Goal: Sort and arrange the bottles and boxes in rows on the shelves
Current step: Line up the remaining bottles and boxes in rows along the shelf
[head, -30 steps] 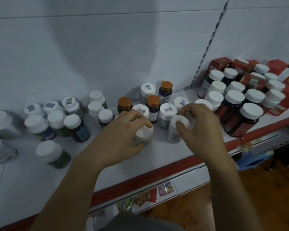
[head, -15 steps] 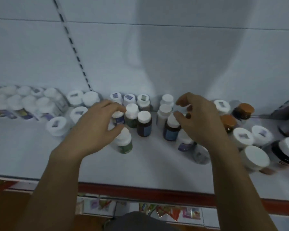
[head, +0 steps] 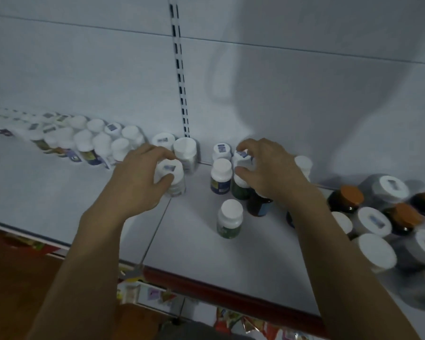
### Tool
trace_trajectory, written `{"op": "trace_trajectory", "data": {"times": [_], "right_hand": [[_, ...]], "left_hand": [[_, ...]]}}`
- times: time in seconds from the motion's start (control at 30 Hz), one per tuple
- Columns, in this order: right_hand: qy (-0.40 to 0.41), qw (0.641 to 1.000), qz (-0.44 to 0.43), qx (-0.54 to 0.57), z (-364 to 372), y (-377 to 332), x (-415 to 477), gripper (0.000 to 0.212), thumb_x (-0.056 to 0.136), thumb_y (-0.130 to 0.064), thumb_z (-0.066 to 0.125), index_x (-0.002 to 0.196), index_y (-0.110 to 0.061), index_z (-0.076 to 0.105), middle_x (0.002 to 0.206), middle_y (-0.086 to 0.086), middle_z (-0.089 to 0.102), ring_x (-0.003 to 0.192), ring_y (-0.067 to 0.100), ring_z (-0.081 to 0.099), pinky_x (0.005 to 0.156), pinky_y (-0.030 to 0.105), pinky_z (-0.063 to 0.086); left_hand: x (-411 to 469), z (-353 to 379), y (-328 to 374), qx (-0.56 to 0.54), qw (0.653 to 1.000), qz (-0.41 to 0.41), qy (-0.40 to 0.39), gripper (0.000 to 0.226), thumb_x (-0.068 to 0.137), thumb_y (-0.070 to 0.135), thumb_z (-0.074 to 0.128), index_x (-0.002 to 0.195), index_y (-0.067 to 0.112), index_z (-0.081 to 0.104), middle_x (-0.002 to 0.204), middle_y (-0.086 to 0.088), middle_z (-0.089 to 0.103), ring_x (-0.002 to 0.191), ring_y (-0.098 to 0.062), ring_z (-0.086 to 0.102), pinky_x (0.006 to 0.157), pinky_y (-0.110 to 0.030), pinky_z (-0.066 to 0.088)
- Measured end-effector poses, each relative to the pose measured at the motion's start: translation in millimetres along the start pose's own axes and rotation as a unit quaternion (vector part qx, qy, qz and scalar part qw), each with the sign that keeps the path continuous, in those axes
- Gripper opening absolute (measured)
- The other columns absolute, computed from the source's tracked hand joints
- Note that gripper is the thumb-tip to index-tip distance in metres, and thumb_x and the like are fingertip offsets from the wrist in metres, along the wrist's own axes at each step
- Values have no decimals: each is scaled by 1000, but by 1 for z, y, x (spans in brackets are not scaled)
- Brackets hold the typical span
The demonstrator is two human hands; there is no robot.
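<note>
I look down on a white shelf (head: 194,244) crowded with small pill bottles. My left hand (head: 135,185) grips a white-capped bottle with a sticker on its lid (head: 170,171), standing upright at the seam between two shelf boards. My right hand (head: 272,173) hovers over a cluster of bottles, its thumb and fingers curled around another sticker-capped bottle (head: 242,157). A blue-labelled bottle (head: 220,179) and a green one (head: 241,191) stand right beside it. One green bottle (head: 229,220) stands alone nearer the front.
Rows of white-capped bottles (head: 96,143) line the back on the left. Orange-capped brown bottles (head: 351,198) and large white-capped jars (head: 377,252) crowd the right. The shelf has a red front edge (head: 231,294); a slotted upright (head: 182,94) runs up the back panel.
The view has swung left along the shelf and both hands have moved with it. My left hand has left the green bottle and now grips a sticker-capped bottle at the seam.
</note>
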State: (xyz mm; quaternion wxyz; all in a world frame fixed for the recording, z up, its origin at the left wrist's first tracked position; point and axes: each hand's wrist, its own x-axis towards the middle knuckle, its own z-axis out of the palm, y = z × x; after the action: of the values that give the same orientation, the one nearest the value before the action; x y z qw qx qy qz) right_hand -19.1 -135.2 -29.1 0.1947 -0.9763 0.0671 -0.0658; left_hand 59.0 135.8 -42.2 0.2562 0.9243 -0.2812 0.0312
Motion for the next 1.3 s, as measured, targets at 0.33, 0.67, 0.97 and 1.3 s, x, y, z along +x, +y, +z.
{"op": "trace_trajectory", "data": {"times": [0.33,0.67,0.97,1.3], "right_hand": [[-2,996,-68,-51,29,-64,50,37,96,-41,56,130,-26,53,123,7,58,113,32,52,92,47,44],[-150,968,-109,-170,51,-125,121,61,99,-48,53,153,-34,28,145,8,50,118,33,53,89,39,48],[-130,977,-63,-156,76,-137,129,38,93,-23,63,126,-20,43,100,9,60,88,29,56,67,35,39],[-113,989,-27,-89,56,-119,102,61,96,-37,62,148,-28,33,119,12,61,99,31,60,80,38,49]], "left_hand": [[15,-11,-36,-10,998,-12,-59,48,79,47,75,124,39,57,124,11,55,114,-18,53,91,-48,51],[5,0,-71,-106,982,16,-155,72,79,36,81,139,45,42,126,9,58,111,-10,58,96,-37,52],[14,-2,-72,-69,983,79,-148,52,78,40,80,122,36,52,110,12,53,95,-8,53,70,-20,42],[22,-9,-68,-95,974,100,-177,45,82,33,81,122,26,60,110,5,64,97,-11,59,80,-27,49]]}}
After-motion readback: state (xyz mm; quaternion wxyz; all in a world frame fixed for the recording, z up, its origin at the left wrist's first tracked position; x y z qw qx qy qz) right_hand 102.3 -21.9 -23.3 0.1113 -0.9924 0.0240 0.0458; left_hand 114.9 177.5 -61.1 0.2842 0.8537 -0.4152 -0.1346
